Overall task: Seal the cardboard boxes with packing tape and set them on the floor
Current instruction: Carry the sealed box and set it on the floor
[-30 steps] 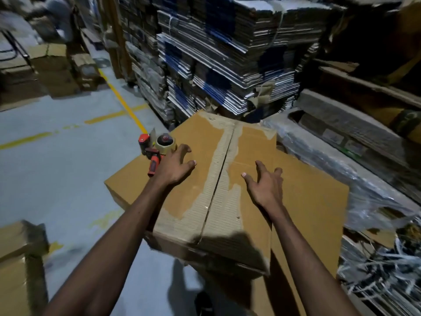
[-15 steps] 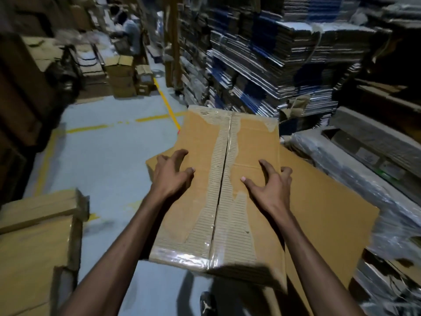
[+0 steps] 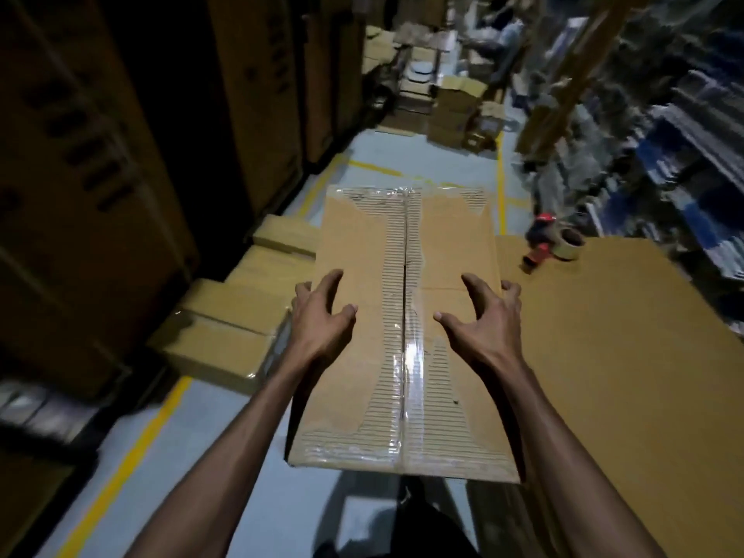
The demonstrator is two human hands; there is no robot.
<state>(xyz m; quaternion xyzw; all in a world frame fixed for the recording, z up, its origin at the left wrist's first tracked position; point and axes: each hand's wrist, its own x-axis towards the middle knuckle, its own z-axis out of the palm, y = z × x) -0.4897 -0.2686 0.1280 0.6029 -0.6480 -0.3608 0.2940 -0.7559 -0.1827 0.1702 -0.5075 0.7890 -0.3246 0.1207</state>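
Observation:
I hold a long brown cardboard box (image 3: 362,243) out in front of me, its centre seam covered with clear packing tape. My left hand (image 3: 320,316) grips its left edge, fingers curled over the side and thumb on top. My right hand (image 3: 483,320) grips the right edge the same way. The box hangs over the grey floor (image 3: 169,477), left of a flat cardboard work surface (image 3: 624,376). A red-handled tape dispenser (image 3: 553,245) lies on that surface's far corner.
Several sealed boxes (image 3: 225,332) lie on the floor to the left, beside tall dark cartons (image 3: 80,195). Yellow lines mark the floor. More boxes crowd the aisle's far end (image 3: 447,110). Stacks of flat cardboard (image 3: 684,155) fill the right side.
I have turned left with the box, carrying it off the cardboard surface and out over the floor. The tape dispenser stays behind on the surface, now to my right.

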